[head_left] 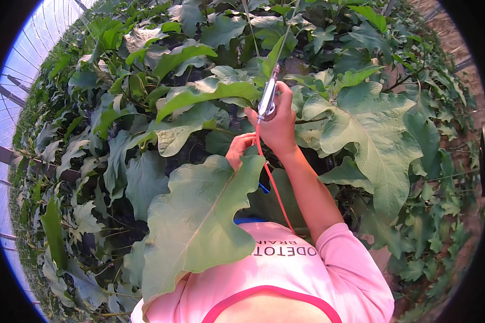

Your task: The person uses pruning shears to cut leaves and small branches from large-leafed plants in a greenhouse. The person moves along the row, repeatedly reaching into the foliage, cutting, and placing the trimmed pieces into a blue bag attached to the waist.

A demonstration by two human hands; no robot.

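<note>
My right hand [281,125] is wrapped round a slim silver spray gun [267,98], which tilts up and away among the leaves. A thin red hose [269,173] runs from its lower end down past my right forearm toward my shirt. Just left of it, my left hand [240,149] has its fingers curled together. A big eggplant leaf [199,220] covers the rest of that hand and the left forearm, so what it holds, if anything, is hidden. Another leaf [207,97] reaches toward the spray gun from the left.
Dense eggplant foliage [91,156] surrounds me, with a broad leaf [369,140] right of my right forearm. Pale strings [291,27] rise from the plants at the top. Greenhouse film on ribs [24,70] curves along the left; brown soil [450,43] shows at far right.
</note>
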